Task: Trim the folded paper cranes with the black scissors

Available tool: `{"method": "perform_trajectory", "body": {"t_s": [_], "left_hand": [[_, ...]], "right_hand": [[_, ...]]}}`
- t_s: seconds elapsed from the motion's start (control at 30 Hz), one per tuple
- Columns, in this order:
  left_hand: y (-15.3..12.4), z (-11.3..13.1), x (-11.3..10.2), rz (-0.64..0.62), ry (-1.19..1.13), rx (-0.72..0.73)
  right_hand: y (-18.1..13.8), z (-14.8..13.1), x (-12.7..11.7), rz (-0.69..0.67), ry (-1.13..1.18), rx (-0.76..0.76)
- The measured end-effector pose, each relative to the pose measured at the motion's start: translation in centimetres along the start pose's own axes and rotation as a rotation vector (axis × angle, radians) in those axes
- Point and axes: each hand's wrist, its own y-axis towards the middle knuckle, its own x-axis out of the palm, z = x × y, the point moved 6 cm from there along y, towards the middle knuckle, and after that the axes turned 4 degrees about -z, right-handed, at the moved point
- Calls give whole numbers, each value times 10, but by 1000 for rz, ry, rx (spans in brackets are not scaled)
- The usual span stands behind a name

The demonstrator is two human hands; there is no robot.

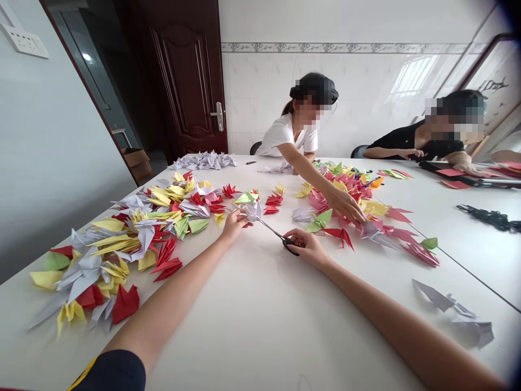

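My left hand (235,225) pinches a pale lavender folded-paper crane (254,211) just above the table. Black-handled scissors (290,247) are in my right hand (308,247), their slim metal blades pointing left and reaching the crane's lower edge. Whether the tips touch or enter the paper is too small to tell. Left of my left hand spreads a heap of folded cranes (134,233) in yellow, red, white and green. A few red paper cranes (273,202) lie just beyond my hands.
Across the table (260,326), a person in white reaches a hand (345,205) into another pile of pink and red cranes (325,198). Farther right, a person in black (411,141) works by stacked paper. White cranes (203,161) lie at the back; a folded white piece (456,312) lies right.
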Motion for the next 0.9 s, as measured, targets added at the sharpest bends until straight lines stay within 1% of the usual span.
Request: {"method": "perform_trajectory", "body": {"t_s": [0.17,0.3,0.4,0.47,0.6,0.7,0.8,0.83,0.9], "left_hand": [[1,1,2,-50,19,-7],[0,2,3,-58,44,-12],[-1,3,5,-73,32,-19],[-1,3,4,-48,11,-19],[-4,4,-1,26,-12,11],[-3,2,-3,42,-11,10],[-1,1,-3,31,-3,6],[-1,1,-3,27,-3,6],[-1,1,-2,21,-7,4]], "right_hand": [[1,2,0,-6,-2,-21],[1,2,-1,1,-10,-37],[0,0,-2,40,-44,-54],[-2,-3,-3,102,-124,-101],[-12,-17,-6,243,-357,-270],[-21,-25,-6,335,-426,-353],[-26,-26,-16,494,-354,-361],[-26,-23,-23,566,-281,-342],[-23,-9,-40,706,-60,-257]]}}
